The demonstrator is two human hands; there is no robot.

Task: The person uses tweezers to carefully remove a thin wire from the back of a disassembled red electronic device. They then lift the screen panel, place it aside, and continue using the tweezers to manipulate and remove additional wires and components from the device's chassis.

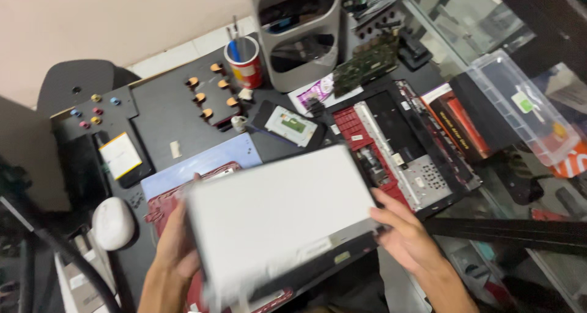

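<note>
The red cup (245, 68) behind my flat white panel (278, 215) holds pens. My left hand (177, 243) and right hand (400, 233) clamp the panel's opposite edges above the desk (165, 114).

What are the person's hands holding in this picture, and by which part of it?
Both hands hold a flat white screen panel. The left hand grips its left edge and the right hand grips its right edge, near the lower corner.
</note>
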